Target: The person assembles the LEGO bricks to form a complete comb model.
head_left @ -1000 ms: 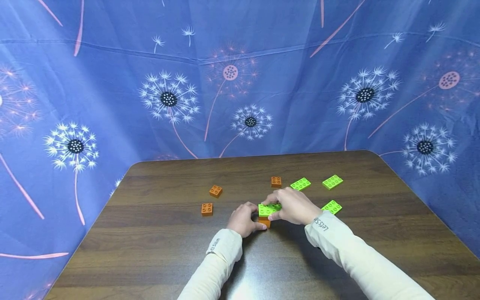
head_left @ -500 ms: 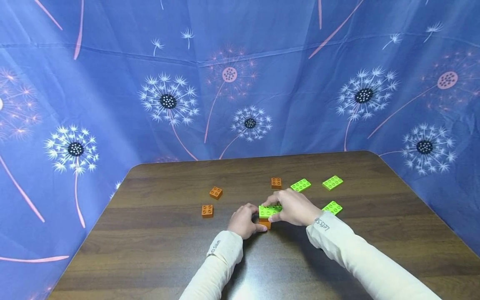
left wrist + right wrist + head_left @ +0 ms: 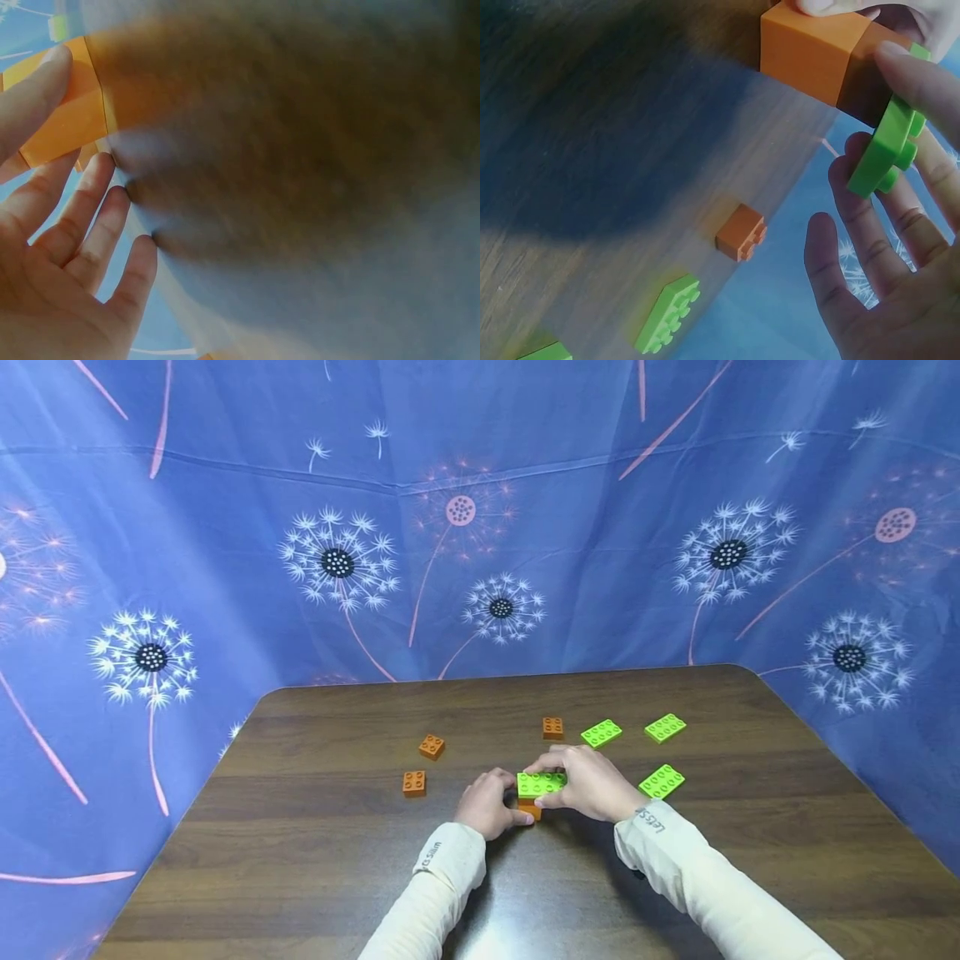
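A stack stands near the middle of the table in the head view: a thin green brick (image 3: 534,785) with studs lies across the top of orange bricks (image 3: 529,812). My left hand (image 3: 487,804) holds the lower orange brick (image 3: 73,124), thumb on its near side. My right hand (image 3: 592,782) pinches the green brick (image 3: 881,154) between thumb and fingers. In the right wrist view, two orange blocks, a larger lit one (image 3: 810,51) and a darker one (image 3: 866,71), sit in line beneath the green brick, whose free end juts out past them.
Two loose orange bricks (image 3: 431,746) (image 3: 414,783) lie left on the wooden table (image 3: 315,860); a third orange brick (image 3: 552,727) is further back. Three green bricks (image 3: 602,732) (image 3: 665,727) (image 3: 662,782) lie to the right. A blue dandelion-print cloth (image 3: 585,568) hangs behind.
My right hand and wrist have dropped slightly toward me, uncovering more of the top green brick and the nearest loose green brick. The left hand keeps its place on the stack.
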A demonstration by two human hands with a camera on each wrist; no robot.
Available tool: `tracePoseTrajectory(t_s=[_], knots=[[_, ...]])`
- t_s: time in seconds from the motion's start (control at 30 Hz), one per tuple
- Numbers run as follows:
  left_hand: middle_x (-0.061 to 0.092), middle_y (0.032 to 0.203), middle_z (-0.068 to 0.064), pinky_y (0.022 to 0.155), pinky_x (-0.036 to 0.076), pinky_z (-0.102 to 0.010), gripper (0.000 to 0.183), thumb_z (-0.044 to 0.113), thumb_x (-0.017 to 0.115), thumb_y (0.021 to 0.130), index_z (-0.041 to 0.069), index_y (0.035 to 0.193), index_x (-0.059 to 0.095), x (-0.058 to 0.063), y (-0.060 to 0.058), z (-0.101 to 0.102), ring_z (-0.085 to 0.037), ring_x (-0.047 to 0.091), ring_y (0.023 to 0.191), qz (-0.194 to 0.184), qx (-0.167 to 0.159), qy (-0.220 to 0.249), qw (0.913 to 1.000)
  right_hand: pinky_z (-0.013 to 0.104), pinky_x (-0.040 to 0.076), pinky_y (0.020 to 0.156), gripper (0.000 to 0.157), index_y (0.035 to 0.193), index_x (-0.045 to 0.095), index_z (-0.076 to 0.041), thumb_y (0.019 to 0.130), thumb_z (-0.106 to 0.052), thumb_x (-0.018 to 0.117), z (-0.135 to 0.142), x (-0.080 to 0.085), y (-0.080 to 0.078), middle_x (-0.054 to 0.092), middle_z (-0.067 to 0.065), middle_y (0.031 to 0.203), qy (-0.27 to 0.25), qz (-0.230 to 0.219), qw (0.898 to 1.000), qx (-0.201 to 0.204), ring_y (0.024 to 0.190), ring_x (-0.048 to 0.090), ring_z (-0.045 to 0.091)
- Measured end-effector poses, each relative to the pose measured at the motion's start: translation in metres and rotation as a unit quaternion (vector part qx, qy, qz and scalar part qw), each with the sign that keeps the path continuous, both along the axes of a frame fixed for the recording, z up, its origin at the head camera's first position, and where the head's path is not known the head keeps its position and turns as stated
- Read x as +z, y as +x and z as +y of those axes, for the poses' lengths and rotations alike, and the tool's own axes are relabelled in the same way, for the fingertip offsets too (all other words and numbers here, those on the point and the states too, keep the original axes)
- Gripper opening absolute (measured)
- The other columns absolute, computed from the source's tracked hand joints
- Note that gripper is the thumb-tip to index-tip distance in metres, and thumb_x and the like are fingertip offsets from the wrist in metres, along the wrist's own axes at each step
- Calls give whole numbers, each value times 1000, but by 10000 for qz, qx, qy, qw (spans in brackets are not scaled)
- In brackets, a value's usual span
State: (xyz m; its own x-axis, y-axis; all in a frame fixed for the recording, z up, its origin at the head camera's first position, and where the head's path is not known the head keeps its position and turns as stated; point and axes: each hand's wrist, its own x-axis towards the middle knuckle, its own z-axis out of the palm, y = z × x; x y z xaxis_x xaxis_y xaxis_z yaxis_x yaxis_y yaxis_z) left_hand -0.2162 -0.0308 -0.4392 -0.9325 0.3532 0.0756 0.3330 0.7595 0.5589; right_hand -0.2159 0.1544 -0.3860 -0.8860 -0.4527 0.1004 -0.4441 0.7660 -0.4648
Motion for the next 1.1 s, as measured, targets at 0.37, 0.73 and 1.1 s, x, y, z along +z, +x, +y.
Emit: tracePoseTrajectory(t_s=[0.37, 0.73, 1.1], knots=[[68, 115, -9, 92, 51, -47, 37, 21, 92, 75, 5, 104, 74, 5, 2, -1, -30, 65, 108, 52, -24, -114, 9999, 31, 46, 68, 42, 115, 79, -18, 74, -20, 92, 1, -2, -2, 66, -8, 94, -87, -149, 9998, -32, 76, 53, 10], [68, 115, -9, 94, 51, -46, 38, 21, 91, 75, 5, 105, 74, 7, 3, 0, -30, 64, 110, 9, -6, -158, 9999, 32, 48, 72, 41, 115, 78, -18, 76, -20, 90, 5, -8, -5, 69, -6, 101, -551, -510, 9971, -76, 84, 58, 11], [67, 118, -9, 96, 50, -45, 45, 23, 91, 76, 4, 113, 73, 10, 2, 1, -30, 64, 112, -143, -26, -355, 9993, 29, 49, 69, 40, 118, 77, -14, 80, -16, 87, 8, -13, -5, 75, -2, 106, -1035, -974, 9898, -74, 78, 57, 11]])
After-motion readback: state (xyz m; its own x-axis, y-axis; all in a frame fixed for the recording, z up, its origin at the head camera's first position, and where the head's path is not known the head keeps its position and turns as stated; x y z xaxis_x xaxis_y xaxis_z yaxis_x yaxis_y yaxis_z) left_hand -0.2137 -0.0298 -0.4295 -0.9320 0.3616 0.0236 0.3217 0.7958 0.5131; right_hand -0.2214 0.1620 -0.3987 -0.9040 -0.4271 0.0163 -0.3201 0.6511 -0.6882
